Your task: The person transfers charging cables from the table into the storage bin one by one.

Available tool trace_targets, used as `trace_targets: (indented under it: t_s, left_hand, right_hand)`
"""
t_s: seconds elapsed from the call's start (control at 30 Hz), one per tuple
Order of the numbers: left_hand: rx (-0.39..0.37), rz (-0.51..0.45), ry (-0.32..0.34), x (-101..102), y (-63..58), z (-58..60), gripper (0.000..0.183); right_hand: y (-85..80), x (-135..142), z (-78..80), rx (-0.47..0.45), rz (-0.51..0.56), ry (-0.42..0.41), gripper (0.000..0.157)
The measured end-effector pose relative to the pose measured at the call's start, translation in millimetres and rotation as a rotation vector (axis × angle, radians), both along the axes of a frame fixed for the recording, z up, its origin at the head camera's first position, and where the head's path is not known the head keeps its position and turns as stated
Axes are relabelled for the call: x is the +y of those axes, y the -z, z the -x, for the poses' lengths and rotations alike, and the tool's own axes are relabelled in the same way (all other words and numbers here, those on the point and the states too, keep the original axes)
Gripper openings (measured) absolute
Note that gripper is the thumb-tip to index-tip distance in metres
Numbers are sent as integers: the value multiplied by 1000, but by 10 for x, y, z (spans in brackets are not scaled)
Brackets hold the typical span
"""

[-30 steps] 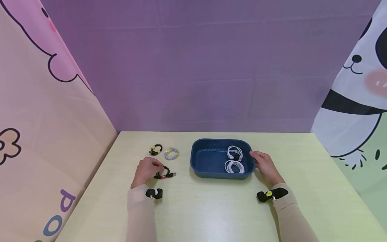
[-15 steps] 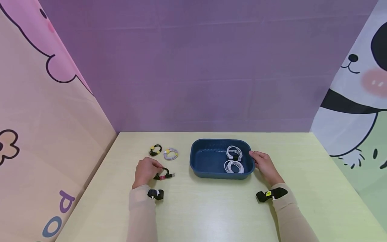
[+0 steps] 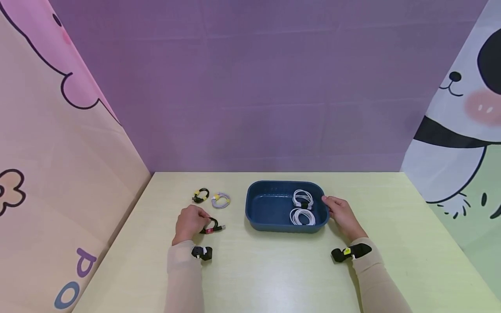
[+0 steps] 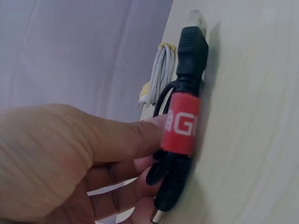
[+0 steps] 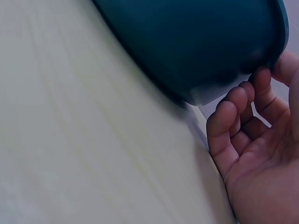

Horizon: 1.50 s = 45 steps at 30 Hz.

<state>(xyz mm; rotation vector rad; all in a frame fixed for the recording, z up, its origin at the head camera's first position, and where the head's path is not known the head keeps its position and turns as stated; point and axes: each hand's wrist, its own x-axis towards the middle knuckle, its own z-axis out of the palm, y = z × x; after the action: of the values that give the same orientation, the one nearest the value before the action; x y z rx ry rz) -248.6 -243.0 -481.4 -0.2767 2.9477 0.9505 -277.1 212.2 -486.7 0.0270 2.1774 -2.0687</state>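
Observation:
My left hand [image 3: 189, 222] pinches a coiled black USB cable [image 4: 192, 53] between thumb and fingers, close above the table. A red band with white letters [image 4: 181, 122] wraps the cable; its metal plug points right in the head view. With thumb on the rim and fingers bent beneath it, my right hand [image 3: 342, 215] holds the right end of a dark blue bin [image 3: 270, 227]. Inside the bin, on its right side, lie two coiled white cables: one with a black strap [image 3: 303, 199] behind, another [image 3: 302, 217] in front.
Behind my left hand, a black coiled cable with yellow ties [image 3: 201, 195] and a pale lilac coil with yellow ties [image 3: 221, 200] lie on the light wooden table [image 3: 266, 274]. A purple cloth backdrop [image 3: 250, 95] rises behind the table; printed panels flank it.
Both hands keep their holds. The left hand and the black USB cable have shifted only slightly, and the head view has moved a little; the bin stays in place.

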Motion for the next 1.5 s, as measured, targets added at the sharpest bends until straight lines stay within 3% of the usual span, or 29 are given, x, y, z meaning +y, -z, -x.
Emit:
trace_targets:
  t_s: [0.37, 1.03, 1.3, 1.5]
  left_hand:
    - [23, -64, -6, 6, -33, 4, 7]
    - [189, -192, -12, 84, -174, 29, 7]
    - [209, -203, -14, 109, -205, 30, 8]
    - [208, -228, -15, 149, -252, 26, 9]
  right_hand:
    - [264, 82, 164, -13, -21, 29, 31]
    - [272, 60, 148, 37, -34, 9, 35]
    - [290, 79, 164, 52, -104, 29, 33]
    - [285, 75, 155, 103, -224, 58, 39]
